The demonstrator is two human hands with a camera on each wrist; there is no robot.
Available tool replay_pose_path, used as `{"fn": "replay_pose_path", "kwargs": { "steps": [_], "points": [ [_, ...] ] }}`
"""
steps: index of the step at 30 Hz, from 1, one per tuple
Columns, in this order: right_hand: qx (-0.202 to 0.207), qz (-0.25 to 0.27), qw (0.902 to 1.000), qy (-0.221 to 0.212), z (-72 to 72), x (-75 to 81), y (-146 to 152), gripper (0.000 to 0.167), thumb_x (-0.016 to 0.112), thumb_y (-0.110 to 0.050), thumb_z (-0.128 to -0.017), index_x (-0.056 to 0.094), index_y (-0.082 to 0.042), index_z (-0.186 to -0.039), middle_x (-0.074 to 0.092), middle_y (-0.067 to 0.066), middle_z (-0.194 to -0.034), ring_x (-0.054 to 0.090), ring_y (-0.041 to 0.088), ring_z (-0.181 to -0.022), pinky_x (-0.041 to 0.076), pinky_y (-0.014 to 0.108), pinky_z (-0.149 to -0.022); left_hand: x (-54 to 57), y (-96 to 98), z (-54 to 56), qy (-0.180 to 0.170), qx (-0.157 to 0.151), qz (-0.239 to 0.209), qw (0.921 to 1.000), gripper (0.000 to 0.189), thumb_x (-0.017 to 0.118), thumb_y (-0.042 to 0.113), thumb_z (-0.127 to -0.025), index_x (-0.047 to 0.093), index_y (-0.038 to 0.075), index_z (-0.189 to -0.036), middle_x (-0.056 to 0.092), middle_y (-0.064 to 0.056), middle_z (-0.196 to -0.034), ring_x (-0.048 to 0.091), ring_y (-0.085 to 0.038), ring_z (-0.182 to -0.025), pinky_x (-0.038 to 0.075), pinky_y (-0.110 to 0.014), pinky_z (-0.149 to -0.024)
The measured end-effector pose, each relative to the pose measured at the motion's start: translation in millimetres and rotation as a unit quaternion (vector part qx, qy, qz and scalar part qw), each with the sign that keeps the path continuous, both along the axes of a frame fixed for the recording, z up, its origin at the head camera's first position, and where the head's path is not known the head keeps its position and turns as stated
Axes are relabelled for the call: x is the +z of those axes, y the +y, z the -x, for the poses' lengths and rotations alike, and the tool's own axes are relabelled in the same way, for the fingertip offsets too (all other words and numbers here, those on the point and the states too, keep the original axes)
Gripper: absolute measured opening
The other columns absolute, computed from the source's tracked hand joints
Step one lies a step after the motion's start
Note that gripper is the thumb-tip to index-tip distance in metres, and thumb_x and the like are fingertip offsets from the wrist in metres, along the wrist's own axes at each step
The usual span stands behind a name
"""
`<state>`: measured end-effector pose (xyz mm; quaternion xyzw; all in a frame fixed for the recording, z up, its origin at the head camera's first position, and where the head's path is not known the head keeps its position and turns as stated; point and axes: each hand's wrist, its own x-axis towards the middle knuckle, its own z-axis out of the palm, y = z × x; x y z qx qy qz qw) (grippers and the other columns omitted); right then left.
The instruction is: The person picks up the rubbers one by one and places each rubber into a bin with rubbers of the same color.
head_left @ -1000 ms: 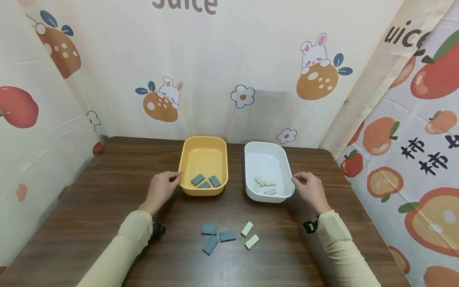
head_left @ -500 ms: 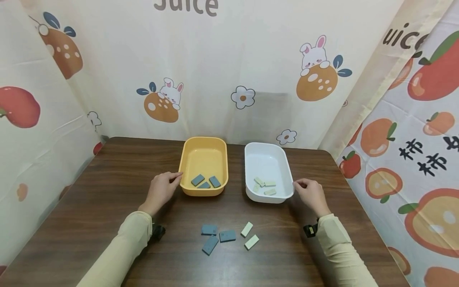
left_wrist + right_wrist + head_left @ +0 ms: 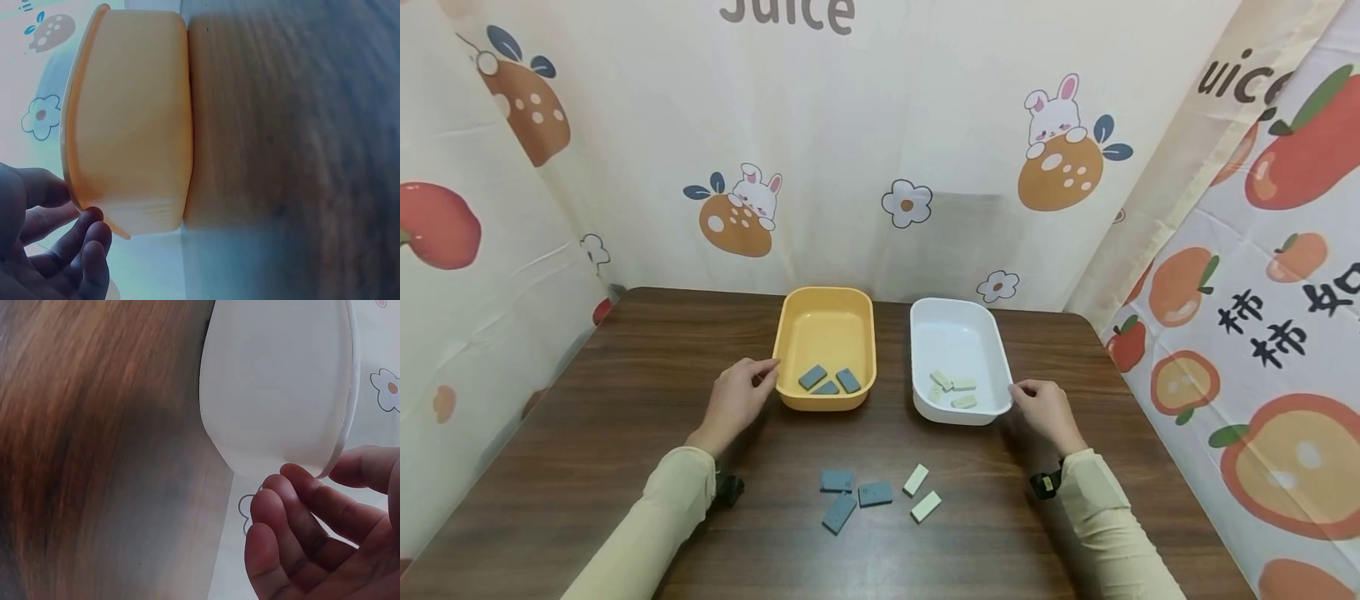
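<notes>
My left hand (image 3: 737,398) pinches the left rim of a yellow plastic bin (image 3: 826,333), thumb and forefinger on either side of the edge in the left wrist view. Three blue-grey rectangular blocks (image 3: 812,377) lie near that bin's front end. On the right, my right hand (image 3: 1047,410) pinches the right rim of a white plastic bin (image 3: 958,337); the right wrist view has its thumb (image 3: 365,467) and forefinger at the lip. Several pale green blocks (image 3: 964,384) are in the white bin. Both bins stand on the table.
In front of the bins, three blue-grey blocks (image 3: 876,494) lie close together on the dark wooden table (image 3: 625,417). Two pale green blocks (image 3: 926,507) lie to their right. Printed curtains (image 3: 850,125) hang behind the table and at both sides.
My right hand has shifted slightly toward me along the white bin's rim. The left hand stays at the yellow bin, and the blocks keep their places.
</notes>
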<state>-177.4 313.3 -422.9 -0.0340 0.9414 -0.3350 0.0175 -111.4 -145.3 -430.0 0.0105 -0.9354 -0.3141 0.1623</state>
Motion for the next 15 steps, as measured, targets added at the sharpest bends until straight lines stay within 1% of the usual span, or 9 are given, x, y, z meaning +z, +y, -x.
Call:
{"fn": "replay_pose_path", "kwargs": {
  "steps": [2,4,10,15],
  "points": [
    [-0.002,0.008,0.9999,-0.012,0.2,-0.6,0.0,0.037,0.051,-0.022,-0.099,0.067,0.008,-0.111,0.070,0.020,-0.088,0.060,0.017,-0.072,0.046,0.028,-0.062,-0.3,-0.1,-0.5,0.005,0.002,-0.001,1.0000,0.028,0.063,0.015,-0.092,0.071,0.006,-0.117,0.067,-0.010,-0.087,0.057,-0.020,-0.073,0.044,-0.033,-0.067],
    [-0.004,0.013,0.9997,-0.019,0.1,-1.4,0.1,0.036,0.050,-0.022,-0.099,0.067,0.008,-0.112,0.069,0.019,-0.087,0.059,0.016,-0.072,0.045,0.028,-0.062,-0.1,-0.1,-1.1,0.008,0.002,-0.002,1.0000,0.028,0.063,0.016,-0.092,0.071,0.006,-0.117,0.067,-0.009,-0.087,0.058,-0.020,-0.073,0.045,-0.033,-0.068],
    [-0.009,0.023,0.9992,-0.031,0.0,-4.0,0.6,0.037,0.050,-0.022,-0.100,0.065,0.008,-0.115,0.069,0.021,-0.090,0.060,0.019,-0.074,0.045,0.028,-0.062,0.8,0.3,-3.5,0.007,0.006,-0.003,1.0000,0.028,0.063,0.017,-0.092,0.071,0.005,-0.116,0.067,-0.009,-0.088,0.058,-0.020,-0.075,0.045,-0.034,-0.068],
    [-0.012,0.025,0.9990,-0.035,0.0,-3.5,0.1,0.037,0.049,-0.023,-0.100,0.065,0.008,-0.115,0.067,0.017,-0.085,0.057,0.018,-0.072,0.044,0.029,-0.061,3.0,0.9,-5.1,0.014,0.010,-0.005,0.9998,0.027,0.065,0.014,-0.090,0.072,0.003,-0.113,0.065,-0.009,-0.087,0.059,-0.021,-0.076,0.046,-0.034,-0.069]
  ]
}}
